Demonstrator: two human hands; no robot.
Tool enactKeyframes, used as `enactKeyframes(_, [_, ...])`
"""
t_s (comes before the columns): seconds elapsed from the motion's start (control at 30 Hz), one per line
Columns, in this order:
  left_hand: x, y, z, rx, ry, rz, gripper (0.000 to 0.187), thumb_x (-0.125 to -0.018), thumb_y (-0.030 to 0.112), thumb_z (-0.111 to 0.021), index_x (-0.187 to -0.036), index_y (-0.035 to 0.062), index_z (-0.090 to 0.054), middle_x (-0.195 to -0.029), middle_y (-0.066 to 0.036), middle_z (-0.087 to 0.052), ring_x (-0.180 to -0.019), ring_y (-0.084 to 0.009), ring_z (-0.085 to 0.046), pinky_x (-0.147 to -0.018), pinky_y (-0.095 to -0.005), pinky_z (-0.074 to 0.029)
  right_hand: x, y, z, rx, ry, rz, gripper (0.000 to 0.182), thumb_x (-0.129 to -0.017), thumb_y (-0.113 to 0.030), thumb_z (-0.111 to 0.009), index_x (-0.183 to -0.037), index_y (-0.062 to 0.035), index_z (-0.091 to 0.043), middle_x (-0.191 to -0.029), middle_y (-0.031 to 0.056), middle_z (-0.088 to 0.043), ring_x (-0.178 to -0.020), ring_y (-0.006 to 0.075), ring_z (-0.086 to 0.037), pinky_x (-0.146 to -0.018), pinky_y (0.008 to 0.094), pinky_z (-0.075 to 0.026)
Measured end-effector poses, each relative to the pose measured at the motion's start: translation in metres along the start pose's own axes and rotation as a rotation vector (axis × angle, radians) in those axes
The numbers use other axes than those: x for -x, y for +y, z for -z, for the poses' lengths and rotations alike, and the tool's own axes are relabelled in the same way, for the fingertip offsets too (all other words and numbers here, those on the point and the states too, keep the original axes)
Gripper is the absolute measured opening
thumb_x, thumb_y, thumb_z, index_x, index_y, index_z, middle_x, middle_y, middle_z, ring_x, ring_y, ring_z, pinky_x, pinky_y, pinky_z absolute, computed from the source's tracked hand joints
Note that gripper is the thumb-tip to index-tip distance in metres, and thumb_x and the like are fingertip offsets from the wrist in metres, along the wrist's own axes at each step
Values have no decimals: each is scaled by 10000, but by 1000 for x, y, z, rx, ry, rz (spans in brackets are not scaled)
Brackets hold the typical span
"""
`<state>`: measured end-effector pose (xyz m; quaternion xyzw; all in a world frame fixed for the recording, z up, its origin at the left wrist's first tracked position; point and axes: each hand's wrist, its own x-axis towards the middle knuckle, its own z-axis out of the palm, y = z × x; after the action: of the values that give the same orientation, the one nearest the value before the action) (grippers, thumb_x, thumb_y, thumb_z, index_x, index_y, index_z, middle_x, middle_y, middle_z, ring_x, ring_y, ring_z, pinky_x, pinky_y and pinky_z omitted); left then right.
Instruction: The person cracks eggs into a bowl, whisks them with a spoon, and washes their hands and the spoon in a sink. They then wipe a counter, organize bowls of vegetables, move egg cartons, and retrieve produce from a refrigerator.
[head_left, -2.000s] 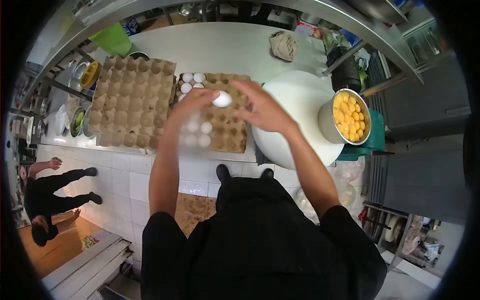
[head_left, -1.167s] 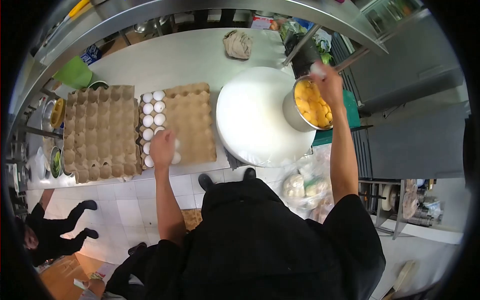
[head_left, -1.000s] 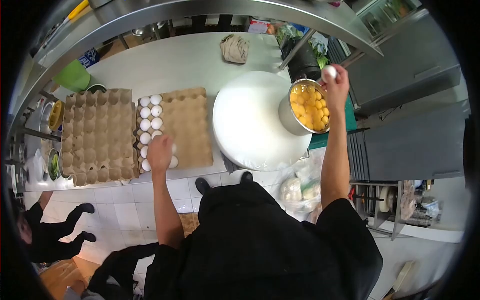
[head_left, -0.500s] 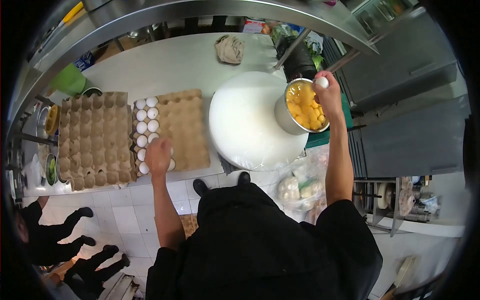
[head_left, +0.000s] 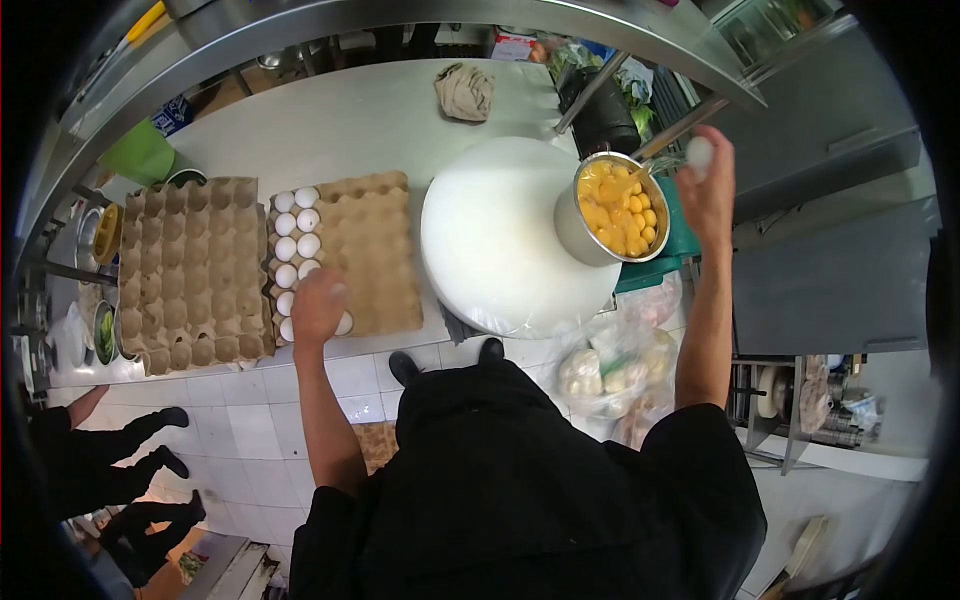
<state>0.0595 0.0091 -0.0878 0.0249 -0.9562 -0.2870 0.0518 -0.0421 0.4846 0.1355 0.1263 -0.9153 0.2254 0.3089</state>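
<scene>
My right hand (head_left: 710, 190) is closed around a white eggshell (head_left: 699, 153), just off the right rim of a metal pot (head_left: 582, 225). Clear egg white seems to trail between the shell and the rim. Many yellow yolks (head_left: 625, 215) fill the pot. On the left, my left hand (head_left: 320, 305) reaches down over the cardboard egg tray (head_left: 370, 255), its fingers curled at the row of white eggs (head_left: 308, 243). It seems to grip one egg, though the fingertips are largely hidden. Two columns of eggs line the tray's left side.
Empty stacked egg trays (head_left: 195, 270) lie at left. A round white slab (head_left: 500, 240) sits beside the pot, and a crumpled cloth (head_left: 465, 92) behind it. A metal rail (head_left: 400, 12) crosses overhead. Plastic bags (head_left: 620, 370) hang near the front edge. Other people's legs (head_left: 130, 440) show at lower left.
My right hand has moved right, from above the pot to beyond its rim, with the eggshell in it. My left hand stays over the egg tray.
</scene>
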Motion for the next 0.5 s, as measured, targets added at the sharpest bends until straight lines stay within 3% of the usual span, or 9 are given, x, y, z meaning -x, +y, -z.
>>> enactKeyframes(0.1, [2,-11,0,20,-76,-144,319,-680,77,-635,-997,45,-606,-986,-137,-600,-926,-329,-549,-809,-401,-422,4,23,11,-110,337,-124,421,-730,13,-555,-1145,-7,-483,-1052,138,-530,-935,265,-546,-820,335,-443])
enactKeyframes(0.17, [1,-11,2,24,-87,-180,370,-666,58,-631,-1033,39,-589,-1011,-142,-592,-948,-343,-531,-828,-407,-411,14,62,6,-121,416,-140,396,-768,-60,-598,-1143,4,-487,-1068,162,-535,-927,276,-554,-818,331,-446])
enactKeyframes(0.23, [-1,-8,9,-159,-249,-215,436,-673,38,-621,-1102,37,-539,-1040,-140,-580,-980,-346,-516,-834,-402,-412,28,90,0,80,84,-262,476,-791,-155,-643,-1201,12,-469,-1133,196,-523,-966,284,-551,-834,338,-446])
enactKeyframes(0.27, [-1,1,18,-158,-251,-220,436,-673,38,-621,-1102,37,-539,-1040,-140,-580,-980,-346,-516,-834,-402,-412,47,142,-12,383,-52,-115,557,-797,-228,-663,-1255,7,-452,-1183,212,-511,-975,293,-556,-845,351,-447])
enactKeyframes(0.33, [-6,25,33,-214,-257,-196,213,-704,75,-563,-913,32,-556,-899,-161,-588,-875,-377,-519,-722,-453,-422,49,124,-3,349,62,-177,565,-801,-231,-660,-1268,4,-447,-1187,214,-510,-964,294,-563,-838,353,-453])
enactKeyframes(0.37, [-11,21,32,-210,-244,-182,213,-704,75,-563,-913,32,-556,-899,-161,-588,-875,-377,-519,-722,-453,-422,46,111,-2,304,165,-245,573,-804,-235,-657,-1281,1,-442,-1191,215,-510,-953,295,-570,-831,354,-460])
enactKeyframes(0.43, [-25,0,30,-79,-404,-233,452,-723,73,-633,-1145,25,-479,-1005,-165,-600,-863,-328,-568,-744,-406,-455,40,59,-2,183,208,-419,517,-801,-207,-657,-1245,-8,-481,-1164,193,-531,-911,266,-582,-789,343,-477])
enactKeyframes(0.47, [-32,-3,26,39,-400,-126,400,-790,134,-626,-1150,41,-480,-932,-123,-627,-778,-218,-589,-673,-341,-471,37,36,-7,47,202,-344,498,-785,-180,-667,-1223,-15,-497,-1146,170,-542,-893,245,-584,-764,333,-481])
enactKeyframes(0.5, [-36,10,35,35,-407,-134,400,-790,134,-626,-1150,41,-480,-932,-123,-627,-778,-218,-589,-673,-341,-471,35,12,-13,-86,198,-266,480,-769,-154,-677,-1201,-21,-514,-1128,148,-554,-875,224,-585,-739,323,-486])
